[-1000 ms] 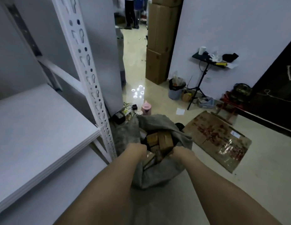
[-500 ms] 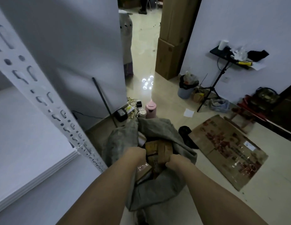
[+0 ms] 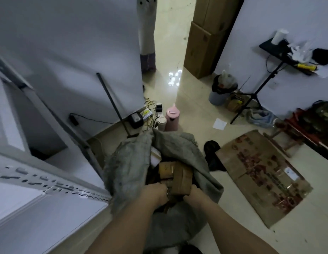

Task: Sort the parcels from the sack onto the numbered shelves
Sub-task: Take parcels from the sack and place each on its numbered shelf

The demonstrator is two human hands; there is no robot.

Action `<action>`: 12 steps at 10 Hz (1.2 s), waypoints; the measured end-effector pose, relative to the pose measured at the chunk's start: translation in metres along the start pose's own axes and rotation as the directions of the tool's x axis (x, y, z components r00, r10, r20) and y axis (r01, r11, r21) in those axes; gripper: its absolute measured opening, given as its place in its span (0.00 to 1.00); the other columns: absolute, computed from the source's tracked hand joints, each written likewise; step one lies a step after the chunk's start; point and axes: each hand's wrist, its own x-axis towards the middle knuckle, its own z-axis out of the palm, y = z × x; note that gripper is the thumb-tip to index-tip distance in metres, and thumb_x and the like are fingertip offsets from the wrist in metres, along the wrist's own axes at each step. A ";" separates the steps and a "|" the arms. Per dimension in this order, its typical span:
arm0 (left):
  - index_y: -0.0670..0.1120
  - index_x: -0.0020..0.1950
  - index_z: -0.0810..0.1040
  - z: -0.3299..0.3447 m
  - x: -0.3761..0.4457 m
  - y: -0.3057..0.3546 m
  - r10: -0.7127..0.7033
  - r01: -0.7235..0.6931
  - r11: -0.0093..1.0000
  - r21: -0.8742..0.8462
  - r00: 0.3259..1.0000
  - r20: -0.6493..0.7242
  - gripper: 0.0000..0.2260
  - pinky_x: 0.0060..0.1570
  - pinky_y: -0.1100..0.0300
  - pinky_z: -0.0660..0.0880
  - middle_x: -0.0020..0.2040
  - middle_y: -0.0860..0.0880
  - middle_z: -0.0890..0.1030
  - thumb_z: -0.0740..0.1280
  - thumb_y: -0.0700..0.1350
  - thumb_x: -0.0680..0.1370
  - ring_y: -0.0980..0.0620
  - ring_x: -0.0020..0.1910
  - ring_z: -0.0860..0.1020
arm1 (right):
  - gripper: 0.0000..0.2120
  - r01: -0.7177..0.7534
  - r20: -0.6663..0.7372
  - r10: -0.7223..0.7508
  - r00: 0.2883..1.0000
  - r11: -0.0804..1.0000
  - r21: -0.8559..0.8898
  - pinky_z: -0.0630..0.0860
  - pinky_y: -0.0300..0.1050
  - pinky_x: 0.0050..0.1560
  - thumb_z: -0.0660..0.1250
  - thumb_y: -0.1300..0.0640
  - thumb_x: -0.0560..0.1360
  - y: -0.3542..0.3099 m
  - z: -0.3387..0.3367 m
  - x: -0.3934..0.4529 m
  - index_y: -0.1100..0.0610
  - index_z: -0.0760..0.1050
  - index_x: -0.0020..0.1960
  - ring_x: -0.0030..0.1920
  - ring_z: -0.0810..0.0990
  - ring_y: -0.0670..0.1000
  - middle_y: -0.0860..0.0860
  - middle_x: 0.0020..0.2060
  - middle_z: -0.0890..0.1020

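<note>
Room: pale tiled floor (image 3: 200,114), white walls, dim light. Fingers: I cannot make them out on either side; they are buried in the sack (image 3: 128,173) mouth. Left hand (image 3: 156,192) and right hand (image 3: 193,194) flank a brown parcel (image 3: 181,180), touching it; grip unconfirmed. Change: since a second ago both hands have gone deeper among the parcels and drawn closer round this one, and my view has swung away from the shelf (image 3: 40,206). Reading: a lift-out looks imminent; nothing is shelved. Nearby: pink flask (image 3: 172,119), flattened cardboard (image 3: 262,175) at right.
</note>
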 end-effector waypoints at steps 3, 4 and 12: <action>0.50 0.72 0.64 0.054 0.088 0.034 -0.085 0.081 0.956 -0.283 0.996 0.000 0.24 0.66 0.44 0.64 0.72 0.43 0.66 0.53 0.56 0.77 0.40 0.68 0.66 | 0.30 0.128 -0.172 -0.073 0.982 0.934 0.333 0.72 0.49 0.63 0.63 0.47 0.75 0.015 0.021 0.103 0.50 0.58 0.74 0.62 0.73 0.53 0.51 0.67 0.70; 0.49 0.73 0.62 0.075 0.121 0.045 -0.033 0.043 0.943 -0.331 0.999 0.036 0.23 0.63 0.50 0.66 0.72 0.44 0.65 0.56 0.53 0.79 0.41 0.67 0.69 | 0.29 0.066 -0.164 -0.012 0.986 0.941 0.331 0.69 0.50 0.68 0.64 0.46 0.76 0.033 0.026 0.120 0.49 0.59 0.73 0.66 0.71 0.54 0.54 0.71 0.67; 0.48 0.67 0.66 0.073 0.099 0.041 -0.276 0.046 -0.047 -0.998 0.959 0.057 0.15 0.58 0.52 0.71 0.59 0.45 0.73 0.58 0.40 0.80 0.48 0.55 0.72 | 0.24 0.085 -0.256 0.075 0.964 0.824 0.560 0.62 0.52 0.68 0.52 0.51 0.82 0.030 0.024 0.082 0.51 0.57 0.77 0.68 0.65 0.57 0.55 0.72 0.61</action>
